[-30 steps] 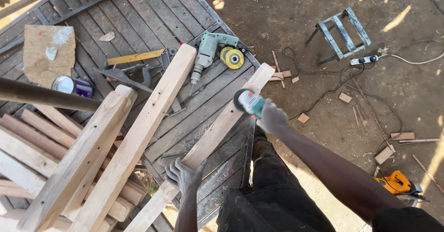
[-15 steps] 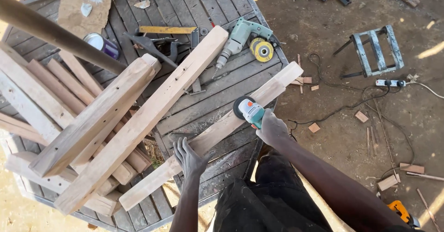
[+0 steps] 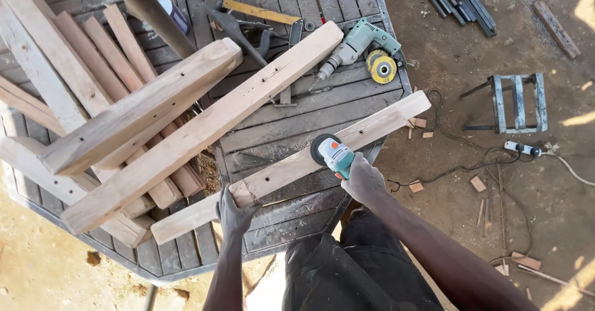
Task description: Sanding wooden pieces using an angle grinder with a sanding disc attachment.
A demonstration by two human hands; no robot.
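Note:
A long pale wooden beam (image 3: pixel 365 131) lies slantwise across a dark slatted worktable (image 3: pixel 347 94). My right hand (image 3: pixel 364 179) grips a teal and white angle grinder (image 3: pixel 331 152) whose disc rests on the beam near its middle. My left hand (image 3: pixel 234 214) presses down on the beam's lower left part, fingers spread over the wood. The beam has small holes along its top face.
Several thicker beams (image 3: pixel 204 125) are stacked at the left of the table. A teal power drill (image 3: pixel 356 46), a yellow disc (image 3: pixel 382 69), a square and clamps lie at the far side. On the dirt at right are a small metal frame (image 3: pixel 517 103), a power strip (image 3: pixel 519 148), cable and wood offcuts.
The view has shifted, so the table and beams appear lower and to the right. My right hand has moved the grinder a little down the beam toward my left hand, which keeps its place.

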